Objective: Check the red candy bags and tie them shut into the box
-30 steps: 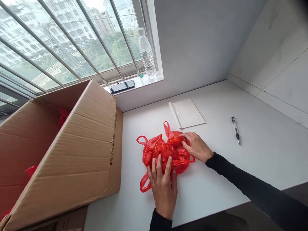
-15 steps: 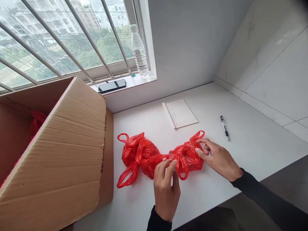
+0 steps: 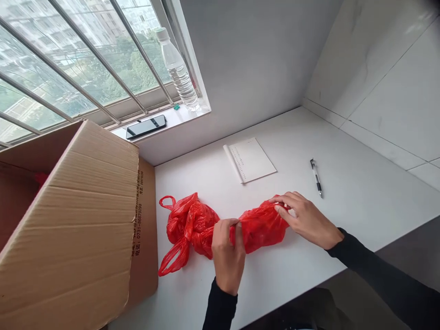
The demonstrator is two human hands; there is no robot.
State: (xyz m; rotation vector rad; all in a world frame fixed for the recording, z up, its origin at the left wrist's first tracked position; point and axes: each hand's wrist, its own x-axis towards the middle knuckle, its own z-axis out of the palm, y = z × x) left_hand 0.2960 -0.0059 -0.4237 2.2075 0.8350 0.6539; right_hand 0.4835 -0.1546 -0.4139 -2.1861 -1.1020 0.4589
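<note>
Left hand [image 3: 228, 256] nearest the camera, fingers curled down, thumb and fingertips pinching the near-left end of a red plastic bag [image 3: 263, 230]. Bag lies on the white table [image 3: 354, 192], between the two hands, stretched into a longish bundle; long axis runs from left hand up and rightward to right hand [image 3: 305, 221]. Right hand comes in from the right, thumb and index pinching the bag's far-right top edge. So one hand per end, bulk of bag in the gap, neither clearly nearer its middle. Contents can't be made out.

Second red bundle [image 3: 202, 220], loop handles out, just left of left hand; touching or not, can't tell. Open cardboard box [image 3: 85, 215] further left. Beyond the bag: notepad [image 3: 256, 160], pen [image 3: 316, 178] to its right. Farthest, on the windowsill: phone [image 3: 146, 127], water bottle [image 3: 180, 78] upright.
</note>
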